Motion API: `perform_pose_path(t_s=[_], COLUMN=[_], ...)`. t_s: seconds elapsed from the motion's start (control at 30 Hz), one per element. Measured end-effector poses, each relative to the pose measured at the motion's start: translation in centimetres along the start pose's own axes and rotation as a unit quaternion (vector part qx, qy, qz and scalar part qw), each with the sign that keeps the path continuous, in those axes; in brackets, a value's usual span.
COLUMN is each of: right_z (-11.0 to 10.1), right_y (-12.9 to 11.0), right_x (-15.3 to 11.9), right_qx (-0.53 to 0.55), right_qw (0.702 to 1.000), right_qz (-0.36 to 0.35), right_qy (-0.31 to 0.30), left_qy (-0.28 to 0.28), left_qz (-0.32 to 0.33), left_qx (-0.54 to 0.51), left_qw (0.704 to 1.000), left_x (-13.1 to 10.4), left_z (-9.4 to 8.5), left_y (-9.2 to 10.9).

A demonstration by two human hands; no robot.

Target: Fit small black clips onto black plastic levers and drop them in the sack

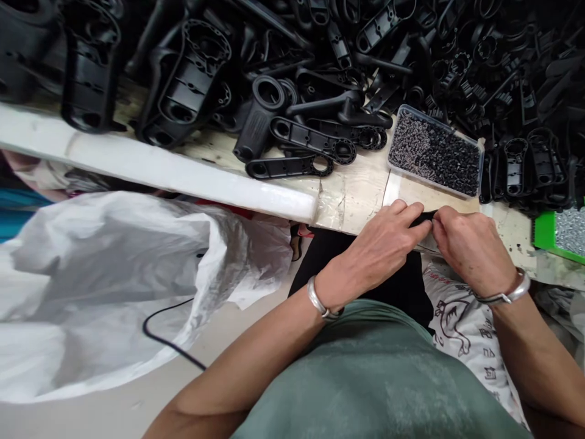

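Note:
Close together at the table's front edge, my left hand point(388, 238) and my right hand point(470, 247) both grip a small black plastic part point(423, 217). Fingers cover most of it, so its full shape is hidden. Just beyond my hands stands a clear plastic box point(481, 174) filled with small dark pieces, greyish on its left side and black on its right. Left of the box, several black plastic arm-shaped parts point(313, 141) with round ring ends lie on the wooden table point(356, 189).
Black plastic parts point(479, 55) are heaped along the back. At the right sits a green tray point(543, 231) of small silvery pieces. A white foam strip point(183, 174) runs along the left table edge, above a large open white sack point(114, 244) and a black cable point(158, 335).

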State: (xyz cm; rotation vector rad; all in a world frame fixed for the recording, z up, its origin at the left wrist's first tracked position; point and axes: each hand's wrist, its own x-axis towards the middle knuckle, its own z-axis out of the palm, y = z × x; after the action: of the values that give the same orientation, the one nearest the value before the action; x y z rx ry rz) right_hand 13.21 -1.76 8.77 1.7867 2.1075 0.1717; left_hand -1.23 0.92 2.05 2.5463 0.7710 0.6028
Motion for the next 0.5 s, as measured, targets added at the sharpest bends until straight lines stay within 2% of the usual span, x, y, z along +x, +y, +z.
perform_pose_path(t_s=[0.1,0.17,0.23,0.27,0.3,0.37,0.43,0.5], right_z=[0.0,0.1,0.6,1.1,1.7,3.1,4.5,5.4], right_y=[-1.0,-0.9,0.1,0.8,1.5,2.6,2.7,2.1], right_x=[-0.1,0.0,0.0,-0.3,-0.6,-1.7,-2.9,-3.9], right_qx=[-0.018,0.019,0.156,0.260,0.375,0.572,0.687,0.758], right_qw=[0.999,0.998,0.986,0.963,0.922,0.800,0.682,0.597], right_qz=[0.026,0.046,0.057,0.070,0.093,0.174,0.238,0.252], right_qy=[0.025,0.037,0.032,0.029,0.025,0.047,0.073,0.074], left_qy=[0.006,0.005,-0.004,-0.011,-0.017,-0.021,-0.003,0.037], left_qz=[0.022,0.032,0.033,0.031,0.027,0.022,0.017,0.013], left_qx=[0.020,0.045,0.068,0.075,0.077,0.068,0.048,0.025], left_qw=[1.000,0.998,0.997,0.997,0.996,0.997,0.999,0.999], left_x=[0.0,0.1,0.2,0.2,0.2,0.2,0.0,-0.2], left_z=[0.0,-0.2,-0.5,-0.7,-0.8,-0.8,-0.5,0.0], left_y=[0.0,0.0,0.2,0.2,0.2,0.1,-0.1,-0.2])
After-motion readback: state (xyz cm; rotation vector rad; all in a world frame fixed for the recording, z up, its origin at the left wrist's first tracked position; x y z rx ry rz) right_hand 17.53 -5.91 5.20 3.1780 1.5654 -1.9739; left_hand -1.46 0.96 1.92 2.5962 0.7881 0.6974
